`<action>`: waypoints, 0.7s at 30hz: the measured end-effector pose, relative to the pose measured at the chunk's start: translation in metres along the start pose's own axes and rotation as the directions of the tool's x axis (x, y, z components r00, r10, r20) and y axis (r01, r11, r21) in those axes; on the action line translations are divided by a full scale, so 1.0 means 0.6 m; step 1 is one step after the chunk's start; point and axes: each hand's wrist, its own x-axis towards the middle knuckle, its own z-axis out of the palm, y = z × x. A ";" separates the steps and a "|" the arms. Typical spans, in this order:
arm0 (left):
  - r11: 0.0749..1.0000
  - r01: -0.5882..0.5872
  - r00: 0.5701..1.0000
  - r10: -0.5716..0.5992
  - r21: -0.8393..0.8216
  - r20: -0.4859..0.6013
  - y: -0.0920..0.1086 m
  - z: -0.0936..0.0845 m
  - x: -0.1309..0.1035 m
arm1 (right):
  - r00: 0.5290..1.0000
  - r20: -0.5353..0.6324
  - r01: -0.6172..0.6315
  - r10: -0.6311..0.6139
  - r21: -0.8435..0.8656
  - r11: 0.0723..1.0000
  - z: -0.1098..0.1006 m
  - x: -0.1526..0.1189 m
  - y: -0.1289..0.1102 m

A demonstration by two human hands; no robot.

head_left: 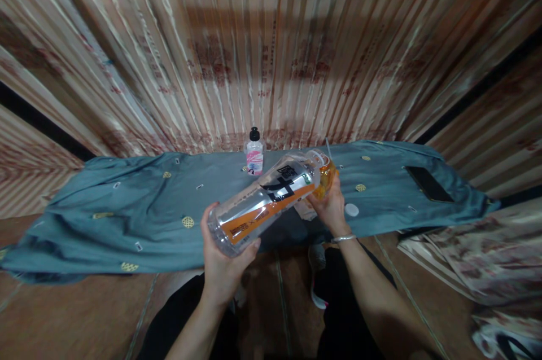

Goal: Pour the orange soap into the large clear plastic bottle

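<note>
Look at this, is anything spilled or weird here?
I see no spill. The bottle looks odd because it's tipped, its neck by the orange container, but the left hand and right hand hold them. The cloth is wrinkled, and a white disc lies loose on it.

A large clear bottle (262, 202), marked in orange and black, is held aslant, its neck pointing away and rightward. At its mouth is a small amber container (327, 175), translucent and glossy; whether they touch is unclear.
</note>
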 end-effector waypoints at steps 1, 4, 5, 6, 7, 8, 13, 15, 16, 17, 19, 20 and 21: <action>1.000 0.001 1.000 -0.001 0.000 0.002 0.000 0.000 0.000 | 1.000 0.005 0.004 -0.004 0.000 1.000 -0.001 0.000 0.000; 1.000 0.003 1.000 -0.003 0.001 0.009 0.001 0.000 -0.001 | 1.000 0.005 0.010 -0.010 -0.003 1.000 -0.001 -0.001 0.000; 1.000 0.004 1.000 -0.004 0.001 0.010 0.001 0.000 -0.001 | 1.000 0.005 0.013 -0.013 -0.003 1.000 -0.001 0.000 0.000; 1.000 0.005 1.000 -0.005 0.001 0.010 0.001 -0.001 0.000 | 1.000 0.002 0.016 -0.016 -0.003 1.000 -0.001 0.000 0.001; 1.000 0.005 1.000 -0.005 0.003 0.009 0.001 -0.002 0.000 | 1.000 0.000 0.019 -0.019 -0.001 1.000 0.000 0.000 0.002; 1.000 0.004 1.000 -0.004 0.005 0.009 0.000 -0.003 0.002 | 1.000 0.000 0.021 -0.021 0.001 1.000 0.000 0.000 0.003; 1.000 -0.009 0.999 0.008 0.024 0.048 -0.005 -0.008 0.006 | 1.000 0.004 0.005 -0.005 0.018 1.000 0.002 0.000 0.008; 1.000 -0.009 0.999 0.009 0.009 0.036 -0.005 -0.007 0.005 | 1.000 -0.004 0.004 -0.004 0.019 1.000 0.002 0.000 0.009; 1.000 -0.009 1.000 0.009 0.000 0.023 -0.004 -0.005 0.003 | 1.000 -0.005 0.006 -0.006 0.020 1.000 0.002 0.000 0.008; 1.000 -0.008 1.000 0.008 -0.007 0.013 -0.004 -0.004 0.002 | 1.000 -0.004 0.009 -0.009 0.020 1.000 0.002 0.000 0.008; 1.000 -0.008 1.000 0.008 -0.005 0.004 -0.002 -0.001 0.000 | 1.000 0.000 0.014 -0.014 0.017 1.000 0.002 -0.001 0.006; 1.000 -0.008 1.000 0.008 0.002 0.003 -0.002 -0.001 -0.001 | 1.000 0.000 0.015 -0.015 0.014 1.000 0.001 -0.001 0.005; 1.000 -0.008 1.000 0.008 0.009 0.003 -0.001 0.000 -0.001 | 1.000 -0.003 0.015 -0.015 0.011 1.000 0.001 -0.002 0.004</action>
